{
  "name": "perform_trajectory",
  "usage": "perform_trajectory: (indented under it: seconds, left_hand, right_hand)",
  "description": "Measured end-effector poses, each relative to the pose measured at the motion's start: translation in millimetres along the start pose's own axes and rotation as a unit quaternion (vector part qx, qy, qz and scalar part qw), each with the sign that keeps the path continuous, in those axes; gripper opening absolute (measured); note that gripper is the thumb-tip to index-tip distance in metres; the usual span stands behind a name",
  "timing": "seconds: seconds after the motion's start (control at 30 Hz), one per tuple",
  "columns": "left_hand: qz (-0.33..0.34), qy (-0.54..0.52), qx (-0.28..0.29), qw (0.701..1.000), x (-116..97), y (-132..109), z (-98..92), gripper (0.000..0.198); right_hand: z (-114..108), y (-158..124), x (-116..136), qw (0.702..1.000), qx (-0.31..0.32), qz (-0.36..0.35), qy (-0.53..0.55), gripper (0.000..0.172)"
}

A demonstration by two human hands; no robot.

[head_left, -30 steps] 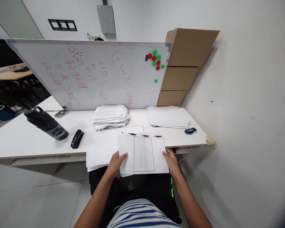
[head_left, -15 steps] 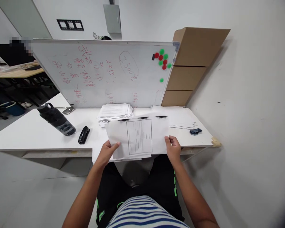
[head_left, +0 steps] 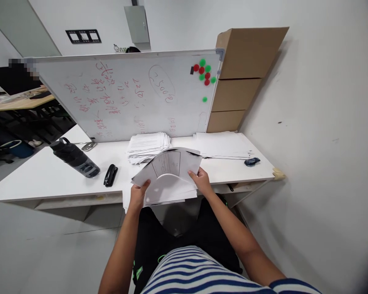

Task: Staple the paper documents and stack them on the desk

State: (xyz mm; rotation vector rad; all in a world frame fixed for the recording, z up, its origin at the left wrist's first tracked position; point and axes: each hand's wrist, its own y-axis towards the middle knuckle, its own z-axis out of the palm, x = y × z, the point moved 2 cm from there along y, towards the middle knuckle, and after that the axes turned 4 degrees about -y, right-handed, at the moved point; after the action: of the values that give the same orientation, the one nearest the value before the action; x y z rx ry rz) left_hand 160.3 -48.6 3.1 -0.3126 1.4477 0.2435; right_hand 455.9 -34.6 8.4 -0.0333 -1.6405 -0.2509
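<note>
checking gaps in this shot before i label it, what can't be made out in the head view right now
All in the head view:
- Print on the held sheets: too small, and bent.
- Number of held sheets: edges overlap.
- Some fingertips of the left hand and right hand: behind the sheets.
- Dark shape: lower part behind the whiteboard.
- Monitor: cut by the left edge, partly pixelated.

Bright diffuse light, soft shadows on wall point(head_left: 319, 102), stretched edges, dark corner
</note>
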Motion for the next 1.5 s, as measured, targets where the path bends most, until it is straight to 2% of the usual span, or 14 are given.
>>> perform_trajectory:
  seconds: [0.17, 0.47, 0.77, 0.93, 1.1, 1.2, 1.37, 1.5]
  left_hand:
    - [0.013, 0.012, -0.001, 1.000, -7.9, 2.7, 0.7, 0.058]
    - [0.017, 0.031, 0.025, 0.999, -17.1, -0.4, 1.8, 0.055]
    - [0.002, 0.049, 0.040, 0.998, -19.4, -0.9, 1.6, 0.055]
    - [-0.006, 0.037, 0.028, 0.999, -21.2, -2.5, 2.0, 0.056]
    - [-0.045, 0.034, 0.023, 0.998, -34.3, -9.7, -3.7, 0.057]
    - [-0.089, 0.038, 0.034, 0.995, -46.6, -17.5, -10.4, 0.054]
    - [-0.157, 0.061, 0.048, 0.985, -51.2, -28.1, -16.1, 0.048]
    - [-0.157, 0.065, 0.051, 0.984, -45.2, -31.2, -14.9, 0.048]
  right_hand:
    - [-0.2, -4.7, 2.6, 1.000, 0.001, 0.027, -0.002, 0.043]
    - [-5.3, -12.1, 9.9, 0.999, -0.025, -0.018, -0.041, 0.040]
    - [-6.3, -15.7, -12.3, 0.997, -0.040, 0.028, -0.053, 0.043]
    - [-8.1, -17.3, -8.7, 0.997, -0.047, 0.029, -0.058, 0.039]
    - [-18.4, -24.3, 10.9, 0.998, -0.018, 0.020, -0.051, 0.039]
    - [-29.1, -29.9, 17.1, 0.998, 0.021, 0.052, -0.010, 0.040]
    - [-39.2, -36.2, 9.3, 0.987, 0.056, 0.132, 0.077, 0.038]
    - [-39.7, -38.7, 3.8, 0.982, 0.047, 0.158, 0.089, 0.035]
